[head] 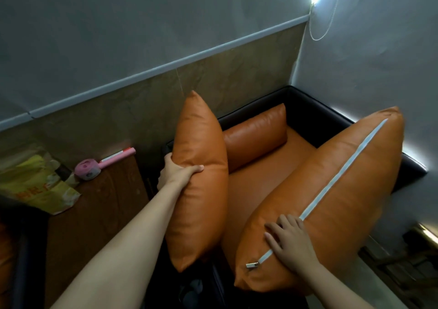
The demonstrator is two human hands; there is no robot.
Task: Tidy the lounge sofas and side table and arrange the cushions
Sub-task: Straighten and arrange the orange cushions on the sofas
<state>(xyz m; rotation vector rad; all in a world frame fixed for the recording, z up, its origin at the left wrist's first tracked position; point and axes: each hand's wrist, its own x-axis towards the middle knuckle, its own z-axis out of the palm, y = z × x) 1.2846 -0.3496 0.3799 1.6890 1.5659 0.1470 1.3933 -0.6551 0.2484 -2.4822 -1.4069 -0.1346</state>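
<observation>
Two bare forearms reached forward from the bottom edge, each hand on an orange leather-look cushion. Nearest, the right hand (292, 243) lay over the lower end of the zipped cushion (331, 190), fingers spread and bent across its white zip (343, 166) just above the metal zip pull (252, 264); the thumb was hidden, but it looked like a hold. Further out, the left hand (181, 172) gripped the slim cushion (201, 190) by its side edge, thumb on the front and fingers wrapped behind, holding it on end. Both cushions were over the sofa (305, 109), a dark frame around an orange seat (256, 190), in a corner of the room. To place them well, the person would probably want to turn the zipped cushion so the zip faced down or to the back, then stand each one against the backrest and press it in lightly so it stayed upright — not leaning on its neighbour. A bolster (256, 135) already lay in the back of the seat well, against the frame. To the left, the side table (94, 213) carried a small pink gadget (87, 168) with a handle and a crumpled yellow bag (40, 183) — what the bag held could not be seen.
</observation>
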